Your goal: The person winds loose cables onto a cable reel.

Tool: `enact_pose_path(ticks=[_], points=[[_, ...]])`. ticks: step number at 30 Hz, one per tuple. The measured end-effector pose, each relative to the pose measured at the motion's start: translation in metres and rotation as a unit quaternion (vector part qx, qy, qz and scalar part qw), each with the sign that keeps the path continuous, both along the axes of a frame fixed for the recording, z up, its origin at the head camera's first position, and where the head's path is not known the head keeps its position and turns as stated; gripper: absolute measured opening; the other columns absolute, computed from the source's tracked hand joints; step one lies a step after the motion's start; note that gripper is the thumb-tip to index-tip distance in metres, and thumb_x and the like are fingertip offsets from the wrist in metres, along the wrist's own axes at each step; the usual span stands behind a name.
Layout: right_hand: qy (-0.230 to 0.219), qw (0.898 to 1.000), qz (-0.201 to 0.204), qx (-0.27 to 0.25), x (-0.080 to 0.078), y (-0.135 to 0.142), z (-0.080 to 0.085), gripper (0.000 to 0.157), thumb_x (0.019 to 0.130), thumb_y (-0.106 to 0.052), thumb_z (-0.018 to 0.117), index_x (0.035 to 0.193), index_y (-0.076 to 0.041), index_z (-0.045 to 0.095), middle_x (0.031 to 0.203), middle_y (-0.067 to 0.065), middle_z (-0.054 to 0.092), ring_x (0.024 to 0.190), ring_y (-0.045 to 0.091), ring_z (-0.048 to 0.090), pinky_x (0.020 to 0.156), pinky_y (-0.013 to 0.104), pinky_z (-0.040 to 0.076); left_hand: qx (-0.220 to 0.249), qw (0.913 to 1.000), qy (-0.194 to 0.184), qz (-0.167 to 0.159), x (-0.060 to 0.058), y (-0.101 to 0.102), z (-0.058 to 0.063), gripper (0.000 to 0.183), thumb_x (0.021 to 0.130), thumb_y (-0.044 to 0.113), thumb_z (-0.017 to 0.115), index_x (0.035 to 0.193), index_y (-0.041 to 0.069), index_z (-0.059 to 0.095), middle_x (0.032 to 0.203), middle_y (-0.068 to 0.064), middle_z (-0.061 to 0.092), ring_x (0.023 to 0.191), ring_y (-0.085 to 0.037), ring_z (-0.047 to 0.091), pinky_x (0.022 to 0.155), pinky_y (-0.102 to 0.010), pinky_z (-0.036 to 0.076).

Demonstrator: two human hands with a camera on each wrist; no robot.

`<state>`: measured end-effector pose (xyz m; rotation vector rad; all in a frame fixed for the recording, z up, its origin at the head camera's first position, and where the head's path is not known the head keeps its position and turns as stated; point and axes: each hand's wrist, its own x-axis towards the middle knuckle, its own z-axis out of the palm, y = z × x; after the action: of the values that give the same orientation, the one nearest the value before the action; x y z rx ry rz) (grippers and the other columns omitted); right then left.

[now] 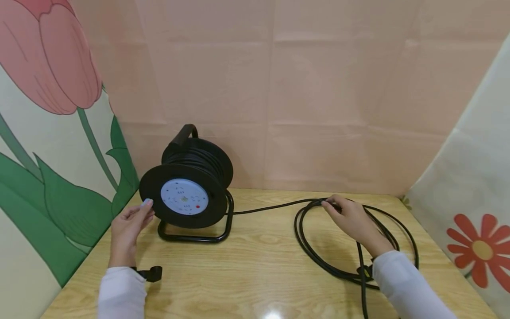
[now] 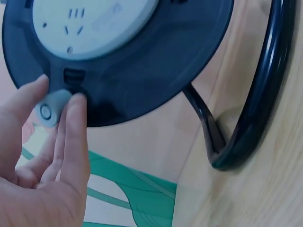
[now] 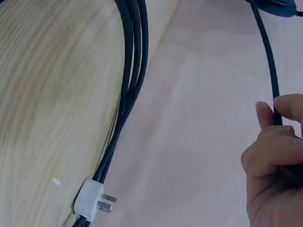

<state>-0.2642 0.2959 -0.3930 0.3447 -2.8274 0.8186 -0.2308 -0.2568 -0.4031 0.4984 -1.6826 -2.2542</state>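
Observation:
A black cable reel (image 1: 153, 188) stands upright on its tubular frame (image 1: 191, 239), with wound cable between its discs and a pale socket panel (image 1: 179, 188) facing front. At the front disc's left edge, my left hand (image 1: 129, 221) pinches the small grey winding knob (image 2: 53, 108) between thumb and fingers. My right hand (image 1: 354, 221) grips the black cable (image 1: 271, 207), which runs from the reel's lower right side. Loose loops of that cable (image 1: 304, 239) lie around and beneath the right hand. A light-coloured two-pin plug (image 3: 88, 198) shows against the loops in the right wrist view.
The wooden table (image 1: 247, 266) meets a pink backdrop (image 1: 318, 110) behind the reel. A tulip-printed cloth (image 1: 59, 168) closes off the left side and a flower-printed one (image 1: 470, 177) the right. One cable length runs down past the table's front.

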Motion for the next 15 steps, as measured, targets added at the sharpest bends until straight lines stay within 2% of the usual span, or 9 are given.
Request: enact_pose_path(ticks=[3,5,9,12,14,15], points=[[-0.008,1.0,-0.016,0.003,0.001,-0.003,-0.003,0.049,0.102,-0.057,0.047,0.109,-0.011,0.063,0.069,0.003,0.052,0.053,0.02,0.042,0.048,0.034,0.037,0.023,0.9988,0.024,0.037,-0.001,0.006,0.003,0.03,0.08,0.019,0.086,0.099,0.005,0.067,0.084,0.0,0.073,0.079,-0.011,0.071,0.079,-0.023,0.058],[-0.033,0.999,-0.017,-0.004,0.002,-0.004,-0.004,0.05,0.102,-0.057,0.046,0.107,-0.01,0.061,0.068,0.003,0.05,0.054,0.019,0.041,0.049,0.034,0.037,0.041,0.9968,0.038,0.057,-0.002,0.01,0.004,0.029,0.078,0.015,0.088,0.097,0.005,0.069,0.083,0.0,0.071,0.078,-0.011,0.071,0.08,-0.024,0.058],[-0.086,0.996,0.007,-0.034,0.003,-0.008,-0.003,0.05,0.105,-0.055,0.039,0.107,-0.008,0.054,0.068,0.005,0.044,0.052,0.018,0.035,0.047,0.033,0.035,0.055,0.9932,0.056,0.086,-0.003,0.017,0.008,0.033,0.078,0.011,0.088,0.103,0.005,0.068,0.093,0.0,0.067,0.086,-0.008,0.067,0.082,-0.021,0.056],[-0.087,0.995,0.035,-0.042,0.003,-0.01,-0.001,0.047,0.107,-0.051,0.034,0.116,-0.009,0.052,0.084,0.009,0.054,0.059,0.019,0.043,0.052,0.035,0.039,0.056,0.9915,0.068,0.095,-0.003,0.021,0.011,0.041,0.08,0.011,0.086,0.113,0.006,0.063,0.107,-0.002,0.06,0.098,-0.009,0.06,0.083,-0.016,0.053],[-0.094,0.994,0.044,-0.046,0.003,-0.01,0.001,0.045,0.108,-0.051,0.034,0.125,-0.013,0.051,0.092,0.011,0.057,0.058,0.02,0.044,0.051,0.037,0.042,0.059,0.99,0.083,0.097,-0.003,0.024,0.014,0.043,0.082,0.011,0.084,0.118,0.006,0.061,0.112,-0.004,0.054,0.103,-0.011,0.056,0.083,-0.013,0.052],[-0.094,0.993,0.049,-0.044,0.003,-0.01,0.002,0.044,0.108,-0.05,0.035,0.128,-0.014,0.05,0.1,0.012,0.059,0.063,0.021,0.048,0.054,0.038,0.043,0.062,0.989,0.09,0.099,-0.003,0.025,0.016,0.043,0.083,0.011,0.083,0.119,0.006,0.06,0.113,-0.005,0.052,0.103,-0.011,0.055,0.084,-0.013,0.051]])
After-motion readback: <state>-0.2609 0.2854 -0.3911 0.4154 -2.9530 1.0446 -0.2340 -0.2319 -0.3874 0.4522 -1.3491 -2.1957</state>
